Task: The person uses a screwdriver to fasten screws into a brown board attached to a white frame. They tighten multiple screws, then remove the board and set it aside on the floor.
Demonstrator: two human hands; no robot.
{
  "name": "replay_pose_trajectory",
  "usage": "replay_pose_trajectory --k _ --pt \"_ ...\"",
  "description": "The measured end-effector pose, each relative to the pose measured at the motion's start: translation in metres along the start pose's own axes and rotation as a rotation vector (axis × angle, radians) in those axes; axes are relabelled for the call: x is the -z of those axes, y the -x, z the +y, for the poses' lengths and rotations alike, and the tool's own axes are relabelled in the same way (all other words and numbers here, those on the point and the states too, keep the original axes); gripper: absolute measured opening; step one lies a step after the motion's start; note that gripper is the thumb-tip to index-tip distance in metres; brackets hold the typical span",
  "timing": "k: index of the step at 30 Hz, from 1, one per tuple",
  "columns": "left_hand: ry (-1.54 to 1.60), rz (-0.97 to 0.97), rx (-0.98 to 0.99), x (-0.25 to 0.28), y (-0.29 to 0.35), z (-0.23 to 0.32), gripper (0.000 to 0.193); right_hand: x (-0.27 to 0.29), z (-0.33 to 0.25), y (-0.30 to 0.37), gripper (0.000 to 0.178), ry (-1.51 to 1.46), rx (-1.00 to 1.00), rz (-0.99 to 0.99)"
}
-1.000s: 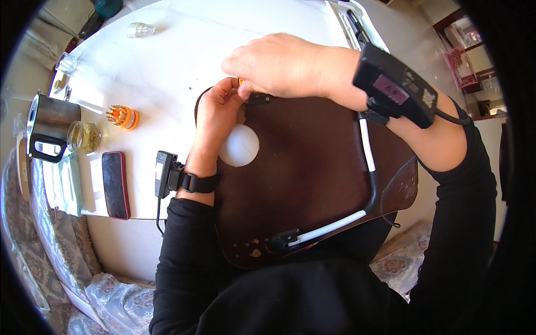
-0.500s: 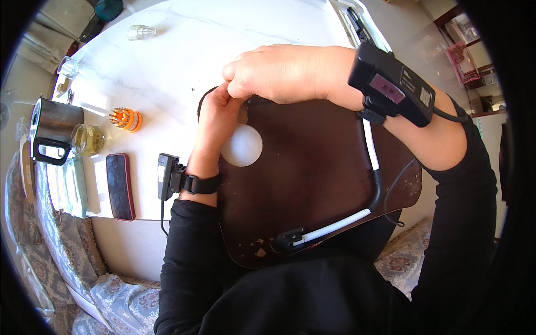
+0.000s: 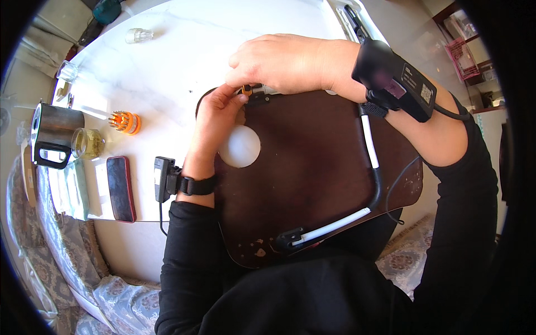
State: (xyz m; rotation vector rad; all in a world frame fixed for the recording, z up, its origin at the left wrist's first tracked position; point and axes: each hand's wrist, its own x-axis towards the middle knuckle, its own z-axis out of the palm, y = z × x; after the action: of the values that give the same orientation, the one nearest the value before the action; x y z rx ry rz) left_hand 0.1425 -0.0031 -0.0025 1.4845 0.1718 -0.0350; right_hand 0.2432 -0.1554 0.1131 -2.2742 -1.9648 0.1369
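A dark brown tabletop (image 3: 318, 162) lies before me with its bent white-and-black tube leg (image 3: 367, 142) showing. Over its far left corner, my left hand (image 3: 215, 117) pinches near a small orange-and-black piece (image 3: 246, 89). My right hand (image 3: 273, 62) is closed just above and beside it, its fingertips meeting the left hand's; what they hold is hidden. Below the fingers is a black bracket (image 3: 258, 99) at the tabletop's far edge. A round white thing (image 3: 240, 146) sits on the brown surface, right of my left wrist.
On the white marbled table (image 3: 178, 61) stand an orange holder of screwdriver bits (image 3: 124, 122), a phone (image 3: 121, 188), a glass jar (image 3: 87, 143), a steel kettle (image 3: 58, 128) and a clear cup (image 3: 139, 36). A tray (image 3: 371, 19) holds dark tools at the far right. A thin cable (image 3: 395, 187) hangs near the tabletop's right edge.
My right hand has risen slightly away from the left, uncovering the orange-and-black piece and more of the bracket. The left hand has shifted slightly left.
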Motion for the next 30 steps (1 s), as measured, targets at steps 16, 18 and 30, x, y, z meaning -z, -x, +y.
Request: replay_pose_trajectory --k 16,18,30 --pt "-0.181 -0.003 0.060 0.000 -0.001 0.003 0.016 0.007 -0.005 0.001 0.026 -0.013 -0.009 0.052" --pt "-0.131 0.033 0.023 -0.004 -0.001 0.003 0.010 0.010 -0.011 -0.001 0.022 0.021 -0.100 -0.015" --pt "-0.095 0.005 -0.021 -0.001 -0.002 0.001 0.007 0.004 -0.018 -0.004 0.008 -0.163 -0.053 0.125"
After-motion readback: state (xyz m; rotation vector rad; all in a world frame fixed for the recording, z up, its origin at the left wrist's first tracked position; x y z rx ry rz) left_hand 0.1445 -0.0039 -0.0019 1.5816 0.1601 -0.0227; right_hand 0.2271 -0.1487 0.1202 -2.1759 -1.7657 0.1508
